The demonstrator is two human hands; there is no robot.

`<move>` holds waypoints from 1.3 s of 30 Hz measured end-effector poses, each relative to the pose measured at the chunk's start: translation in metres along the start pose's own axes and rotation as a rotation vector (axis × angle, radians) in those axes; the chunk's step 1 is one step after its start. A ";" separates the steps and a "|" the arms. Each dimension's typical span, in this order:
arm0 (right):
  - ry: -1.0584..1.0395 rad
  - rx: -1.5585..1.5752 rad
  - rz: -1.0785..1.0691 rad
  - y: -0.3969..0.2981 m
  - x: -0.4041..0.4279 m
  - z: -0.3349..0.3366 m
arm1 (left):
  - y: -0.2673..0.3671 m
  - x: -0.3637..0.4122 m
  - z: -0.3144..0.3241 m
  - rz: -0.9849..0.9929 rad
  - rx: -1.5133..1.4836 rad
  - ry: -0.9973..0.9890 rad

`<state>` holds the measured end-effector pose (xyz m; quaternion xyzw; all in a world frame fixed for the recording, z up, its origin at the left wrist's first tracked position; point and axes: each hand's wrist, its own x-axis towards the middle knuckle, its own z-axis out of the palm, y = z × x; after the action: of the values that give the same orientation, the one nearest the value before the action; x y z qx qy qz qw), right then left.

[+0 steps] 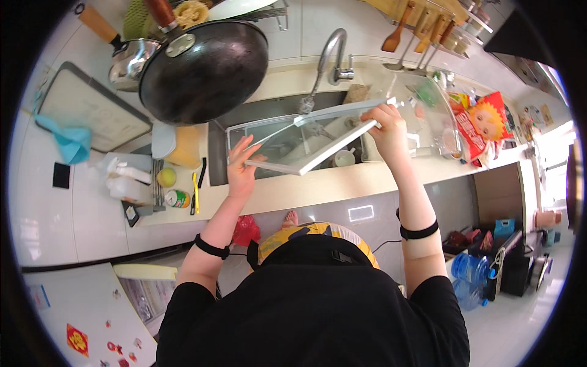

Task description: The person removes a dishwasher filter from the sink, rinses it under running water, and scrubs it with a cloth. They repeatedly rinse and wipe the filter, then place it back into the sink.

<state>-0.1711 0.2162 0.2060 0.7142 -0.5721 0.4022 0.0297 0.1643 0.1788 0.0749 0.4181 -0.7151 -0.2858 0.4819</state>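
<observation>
A clear glass shelf panel with white edge strips (330, 147) is held tilted above the sink (218, 160). My right hand (387, 130) grips its far right corner, fingers curled over the white trim. At the opposite end, my left hand (241, 167) holds the edge between thumb and spread fingers. The hose-like spout of the metal faucet (340, 55) hangs down just behind the panel. Beneath the glass, a white cup (345, 157) sits in the sink. Other sink contents are blurred through the pane.
A black wok (206, 69) juts over the sink's left part. On the left counter stand a can (177, 198), a yellow-green fruit (166, 177) and a yellow-handled tool (198, 192). A clear plastic bin (447, 110) and red snack bag (486, 121) lie right. The refrigerator door (87, 312) is behind left.
</observation>
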 end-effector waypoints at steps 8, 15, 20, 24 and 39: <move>0.040 0.016 -0.028 -0.019 -0.027 0.012 | -0.006 -0.034 0.020 -0.732 -0.550 0.287; 0.019 0.055 -0.094 -0.031 -0.052 0.017 | 0.002 -0.055 0.023 -0.771 -1.293 0.296; 0.018 0.104 -0.033 -0.039 -0.072 0.033 | 0.019 -0.053 0.025 -0.777 -1.515 0.415; 0.067 0.173 -0.032 -0.038 -0.082 0.049 | 0.032 -0.048 0.001 -0.865 -1.677 0.528; -0.538 0.335 0.173 -0.004 -0.118 0.094 | -0.034 -0.029 -0.037 -0.791 -1.301 0.157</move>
<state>-0.1190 0.2635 0.0725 0.7385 -0.5440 0.2887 -0.2745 0.2144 0.1873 0.0482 0.2940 -0.1632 -0.7700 0.5422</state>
